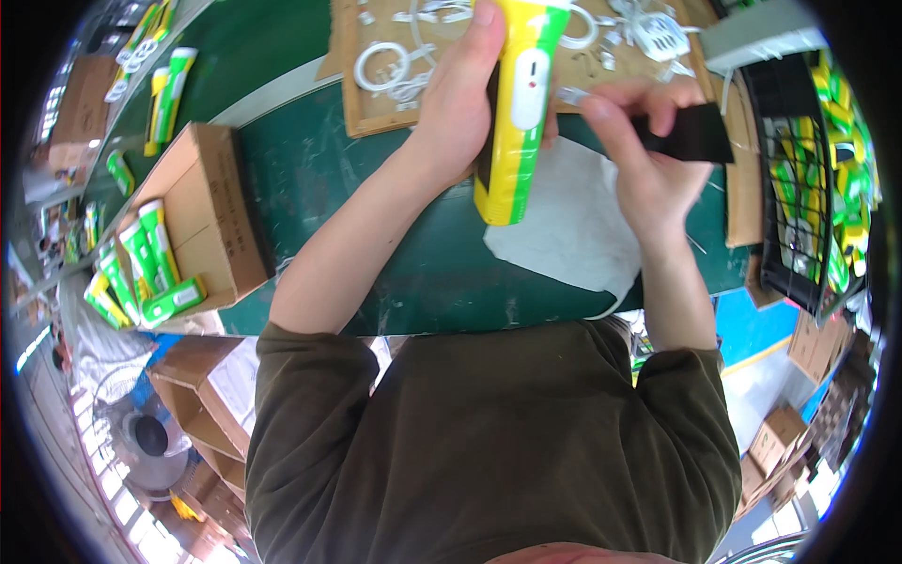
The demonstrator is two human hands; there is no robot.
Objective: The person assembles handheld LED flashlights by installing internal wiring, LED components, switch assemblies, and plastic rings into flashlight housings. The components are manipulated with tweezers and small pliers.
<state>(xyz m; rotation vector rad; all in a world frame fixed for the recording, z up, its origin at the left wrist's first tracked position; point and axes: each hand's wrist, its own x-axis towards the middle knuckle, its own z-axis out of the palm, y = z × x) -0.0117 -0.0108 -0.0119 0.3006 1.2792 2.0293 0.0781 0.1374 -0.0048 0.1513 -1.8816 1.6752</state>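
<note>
Top centre: left hand (460,103) gripping a yellow-green torch (515,113), right hand (639,141) pinching a black strip (691,133) beside it — finished torches (155,258) already boxed at left, more crated at right.

bare green table (310,179) between cardboard box (202,216) on the left and black wire basket (799,216) on the right

Left hand (460,103) grips a yellow-green flashlight (517,113); right hand (639,150) holds what looks like a black strap (695,133) beside it
</note>
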